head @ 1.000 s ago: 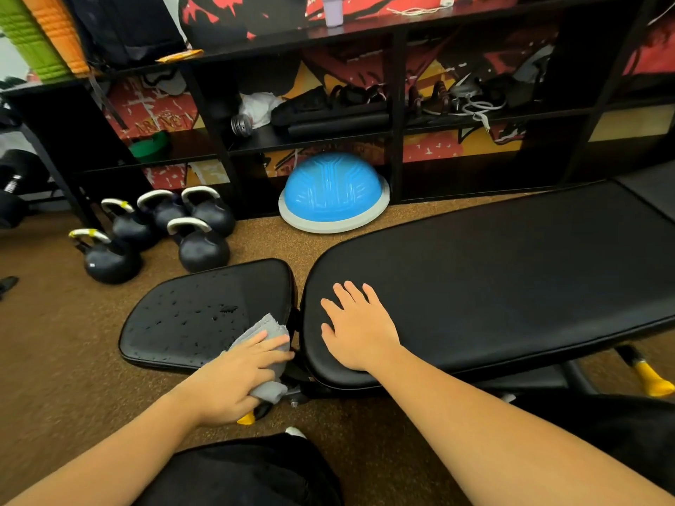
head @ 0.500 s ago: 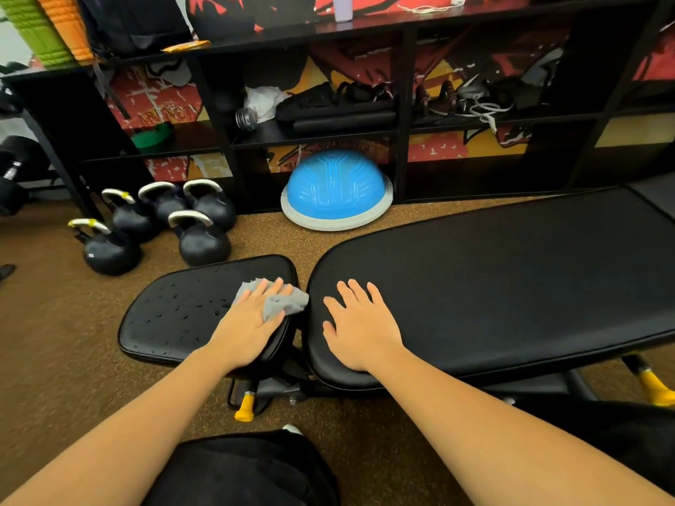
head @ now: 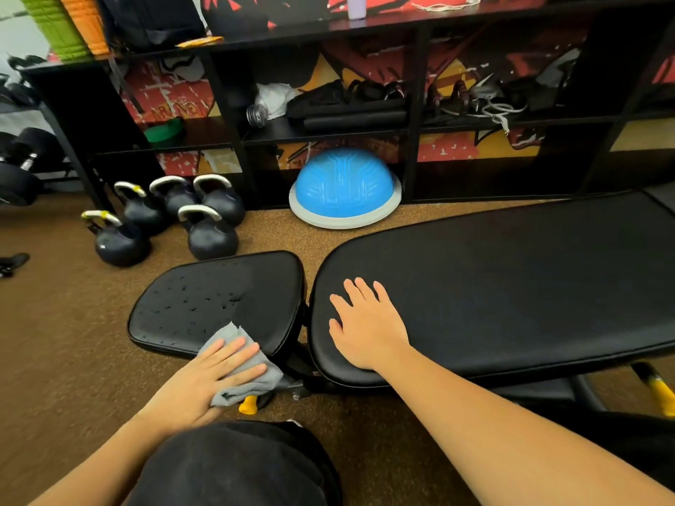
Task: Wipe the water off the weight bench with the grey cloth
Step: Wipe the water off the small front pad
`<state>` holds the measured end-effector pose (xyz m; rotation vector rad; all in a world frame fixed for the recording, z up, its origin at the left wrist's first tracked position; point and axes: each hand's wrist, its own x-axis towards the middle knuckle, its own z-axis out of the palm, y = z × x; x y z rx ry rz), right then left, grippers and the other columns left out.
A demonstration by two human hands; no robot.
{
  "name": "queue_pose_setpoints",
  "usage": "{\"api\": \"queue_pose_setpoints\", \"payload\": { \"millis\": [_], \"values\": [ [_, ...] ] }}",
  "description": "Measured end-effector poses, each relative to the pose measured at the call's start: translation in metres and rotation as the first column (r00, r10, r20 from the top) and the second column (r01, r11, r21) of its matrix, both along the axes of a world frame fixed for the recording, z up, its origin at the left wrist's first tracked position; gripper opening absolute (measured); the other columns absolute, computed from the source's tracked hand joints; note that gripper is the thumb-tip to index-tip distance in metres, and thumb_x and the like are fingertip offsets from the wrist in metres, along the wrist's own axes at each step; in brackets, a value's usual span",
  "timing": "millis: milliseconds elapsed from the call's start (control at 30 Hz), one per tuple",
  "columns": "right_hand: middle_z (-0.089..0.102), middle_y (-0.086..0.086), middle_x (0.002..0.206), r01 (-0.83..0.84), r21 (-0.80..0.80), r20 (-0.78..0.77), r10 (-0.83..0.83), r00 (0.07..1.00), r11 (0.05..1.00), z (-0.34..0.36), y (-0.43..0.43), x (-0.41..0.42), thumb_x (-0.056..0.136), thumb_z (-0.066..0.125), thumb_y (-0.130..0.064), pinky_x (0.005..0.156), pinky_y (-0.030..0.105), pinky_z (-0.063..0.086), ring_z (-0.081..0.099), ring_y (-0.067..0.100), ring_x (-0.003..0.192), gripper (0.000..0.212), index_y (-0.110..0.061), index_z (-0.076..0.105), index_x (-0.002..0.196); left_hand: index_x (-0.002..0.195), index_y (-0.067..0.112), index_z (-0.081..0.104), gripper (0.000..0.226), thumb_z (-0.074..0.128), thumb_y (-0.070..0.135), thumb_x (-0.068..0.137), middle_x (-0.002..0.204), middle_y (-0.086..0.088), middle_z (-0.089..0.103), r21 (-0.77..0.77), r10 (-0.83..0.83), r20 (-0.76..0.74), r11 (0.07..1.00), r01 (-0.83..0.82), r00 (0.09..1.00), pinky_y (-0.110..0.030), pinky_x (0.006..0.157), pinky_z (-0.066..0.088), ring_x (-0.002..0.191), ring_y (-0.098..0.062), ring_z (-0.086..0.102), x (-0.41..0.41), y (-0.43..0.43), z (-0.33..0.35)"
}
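2 hands in view, both worked by me from afar.

Item 1: left hand. Released, fingers straight, pressing the grey cloth flat on the near right corner of the seat pad. Part of the cloth hangs over the pad's near edge.

Item 2: right hand. Released, palm flat on the near left end of the back pad, grasping nothing.

Item 3: weight bench. It has 2 pads side by side with a narrow gap between them.

Item 4: water drops. Scattered over the left and middle of the seat pad. The strip beside the gap looks dry. I can make out no drops on the back pad.

Item 5: 4 kettlebells on the floor beyond the seat pad, with 1 blue dome against the shelf.

Progress, my judgement: under half done. The right strip of the seat pad is wiped. The wet left and middle remain, so the cloth has to sweep leftward across them.
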<state>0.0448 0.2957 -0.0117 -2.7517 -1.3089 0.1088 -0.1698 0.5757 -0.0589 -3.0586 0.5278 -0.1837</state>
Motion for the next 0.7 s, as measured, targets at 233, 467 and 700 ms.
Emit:
{"api": "queue_pose_setpoints", "payload": {
  "millis": [233, 467, 700],
  "values": [
    [0.013, 0.012, 0.171, -0.005, -0.019, 0.008, 0.006, 1.0, 1.0, 0.0, 0.001, -0.001, 0.107, 0.023, -0.047, 0.127, 0.053, 0.005, 0.004, 0.031, 0.158, 0.06, -0.022, 0.024, 0.161, 0.153, 0.031, 0.038, 0.054, 0.031, 0.051, 0.102, 0.162, 0.023, 0.02, -0.647, 0.754, 0.05, 0.524, -0.553, 0.655, -0.04, 0.125, 0.009, 0.155, -0.012, 0.013, -0.017, -0.019, -0.028],
    [0.012, 0.014, 0.17, -0.007, -0.049, 0.032, 0.009, 0.999, 0.999, 0.0, 0.002, -0.003, 0.107, 0.021, -0.047, 0.126, 0.055, 0.005, 0.004, 0.033, 0.158, 0.061, -0.021, 0.022, 0.162, 0.155, 0.025, 0.037, 0.056, 0.032, 0.049, 0.105, 0.163, 0.006, 0.03, -0.372, 0.491, 0.135, 0.83, -0.416, 0.861, -0.039, 0.125, 0.01, 0.153, -0.017, 0.022, -0.013, -0.018, -0.022],
    [0.013, 0.014, 0.17, -0.007, -0.049, 0.043, 0.009, 0.999, 0.999, -0.003, 0.002, -0.002, 0.107, 0.021, -0.048, 0.126, 0.055, 0.007, 0.005, 0.033, 0.158, 0.061, -0.021, 0.022, 0.162, 0.148, 0.017, 0.049, 0.054, 0.039, 0.042, 0.101, 0.157, -0.006, 0.041, -0.435, 0.642, 0.145, 0.725, -0.534, 0.753, -0.037, 0.123, 0.014, 0.149, -0.023, 0.029, 0.0, -0.017, -0.006]
  ]
}}
